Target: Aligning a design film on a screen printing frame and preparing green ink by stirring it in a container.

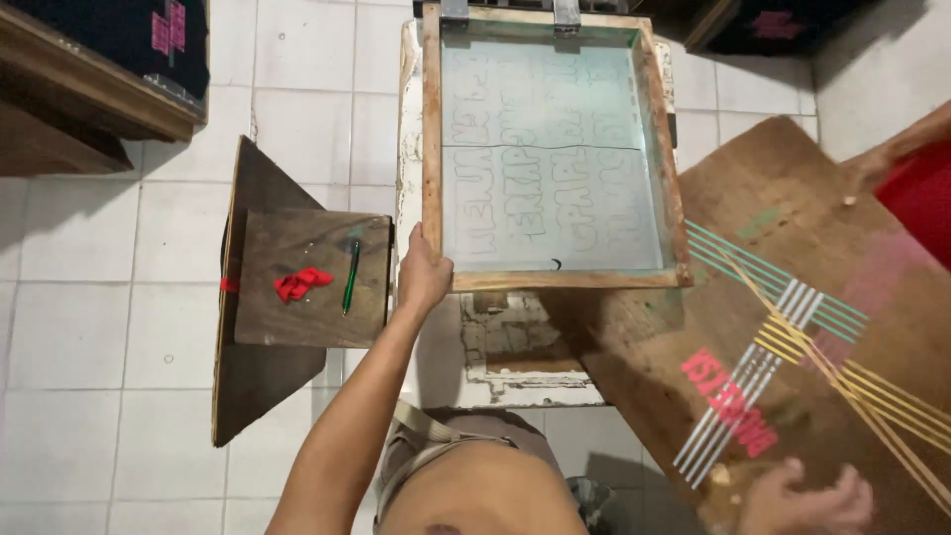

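Note:
My left hand point(422, 273) grips the near left corner of a wooden screen-printing frame point(432, 149) with a pale green mesh bearing faint lettering. The frame lies over a white, paint-stained printing table point(515, 381). My right hand point(804, 498) rests low at the right on a large brown board point(792, 198) marked with pink, green, white and yellow paint stripes; its fingers are curled and nothing shows in it.
A small dark wooden stand point(297, 297) at the left carries a red rag point(300, 283) and a green pen point(351, 276). White floor tiles point(89, 327) surround it. A wooden bench point(89, 94) with dark printed cloth sits top left. A red object point(926, 193) lies at the right edge.

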